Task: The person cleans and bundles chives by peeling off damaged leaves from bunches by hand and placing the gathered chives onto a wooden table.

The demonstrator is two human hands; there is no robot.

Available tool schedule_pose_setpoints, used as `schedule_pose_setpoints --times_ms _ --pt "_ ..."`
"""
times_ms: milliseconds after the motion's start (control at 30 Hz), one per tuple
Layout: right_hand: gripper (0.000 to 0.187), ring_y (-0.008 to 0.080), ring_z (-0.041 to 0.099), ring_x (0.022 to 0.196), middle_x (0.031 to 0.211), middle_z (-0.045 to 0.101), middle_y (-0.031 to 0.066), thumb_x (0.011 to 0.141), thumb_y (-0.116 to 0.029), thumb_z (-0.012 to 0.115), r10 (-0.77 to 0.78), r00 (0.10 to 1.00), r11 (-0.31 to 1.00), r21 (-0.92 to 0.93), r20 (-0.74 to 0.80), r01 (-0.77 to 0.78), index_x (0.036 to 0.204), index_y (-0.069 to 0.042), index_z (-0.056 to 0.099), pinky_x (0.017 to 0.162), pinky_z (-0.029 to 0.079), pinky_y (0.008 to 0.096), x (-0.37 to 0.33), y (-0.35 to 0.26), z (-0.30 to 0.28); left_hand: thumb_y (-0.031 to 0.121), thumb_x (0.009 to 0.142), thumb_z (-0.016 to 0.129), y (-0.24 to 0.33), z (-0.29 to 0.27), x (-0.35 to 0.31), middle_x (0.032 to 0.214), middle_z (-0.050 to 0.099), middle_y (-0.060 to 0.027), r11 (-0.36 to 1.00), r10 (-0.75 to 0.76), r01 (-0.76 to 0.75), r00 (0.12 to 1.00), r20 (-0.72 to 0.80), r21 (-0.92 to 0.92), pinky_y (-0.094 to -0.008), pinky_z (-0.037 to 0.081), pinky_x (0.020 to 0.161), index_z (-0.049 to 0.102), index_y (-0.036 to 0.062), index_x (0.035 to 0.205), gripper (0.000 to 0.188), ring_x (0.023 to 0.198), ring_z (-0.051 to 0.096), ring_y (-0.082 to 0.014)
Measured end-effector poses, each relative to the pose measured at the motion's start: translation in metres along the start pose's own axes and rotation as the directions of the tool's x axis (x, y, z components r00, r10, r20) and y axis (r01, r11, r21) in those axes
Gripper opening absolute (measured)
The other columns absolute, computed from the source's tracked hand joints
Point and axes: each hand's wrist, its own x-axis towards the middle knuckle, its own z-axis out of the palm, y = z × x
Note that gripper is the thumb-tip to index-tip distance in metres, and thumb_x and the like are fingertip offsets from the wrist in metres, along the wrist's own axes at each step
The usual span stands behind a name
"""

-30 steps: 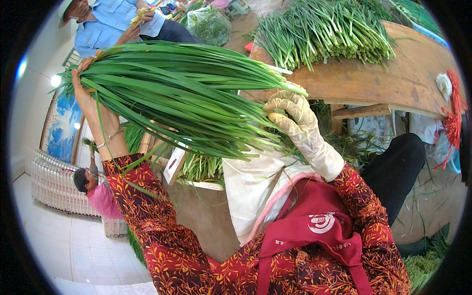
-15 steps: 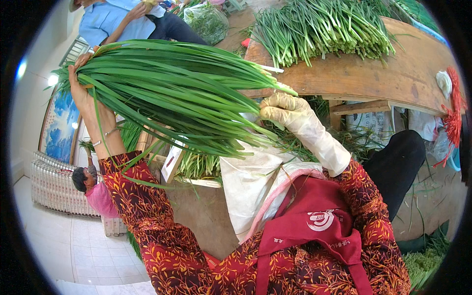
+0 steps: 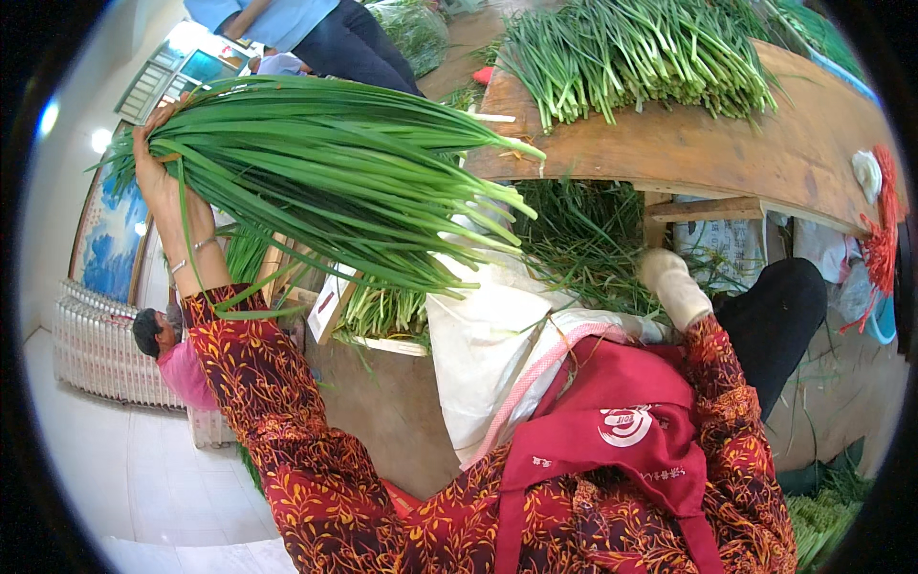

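Green leaf bundle (image 3: 325,182), ten o'clock | left hand (image 3: 151,156): fingers closed round its leafy end | gloved right hand (image 3: 674,287): drawn off the stem ends to three o'clock, fingers blurred, cannot tell | only the left supports it

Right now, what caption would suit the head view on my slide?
The left hand holds a bunch of long green leaves; the gloved right hand is apart from it.
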Motion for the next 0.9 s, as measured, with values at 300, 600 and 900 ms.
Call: schedule_pose_setpoints --times_ms 300,600,900 --pt "0.035 0.0265 0.052 0.088 0.102 0.051 0.0126 0.075 -0.03 0.054 -0.465 0.245 0.327 0.092 -0.851 0.941 0.101 -0.007 0.053 0.077 0.041 0.0317 -0.033 -0.095 -0.11 0.022 0.088 0.029 -0.023 0.001 0.011 0.071 0.05 -0.0118 1.0 0.026 -0.026 0.999 0.038 0.008 -0.0433 0.038 0.085 0.039 0.0033 0.067 0.03 0.074 0.05 -0.0227" --pt "0.03 0.0293 0.056 0.069 0.071 0.056 0.0168 0.079 -0.033 0.045 -0.238 0.856 0.703 0.527 -0.459 0.478 0.082 -0.005 0.051 0.062 0.043 0.0356 -0.038 -0.094 -0.093 0.018 0.088 0.029 -0.022 -0.018 0.023 0.09 0.055 -0.0178 0.999 -0.033 0.033 0.997 -0.065 -0.003 -0.0305 0.045 0.078 0.05 -0.0073 0.083 0.033 0.083 0.053 -0.0246" --pt "0.035 0.0115 0.055 0.067 0.086 0.06 0.007 0.081 -0.027 0.047 -0.473 0.781 0.341 0.733 -0.407 0.588 0.11 -0.009 0.049 0.065 0.044 0.0255 -0.071 -0.104 -0.098 0.023 0.088 0.023 -0.011 -0.026 0.032 0.081 0.054 -0.0194 0.973 0.092 -0.1 0.995 0.048 0.206 -0.0397 0.043 0.078 0.048 -0.0073 0.078 0.04 0.08 0.052 -0.0299"
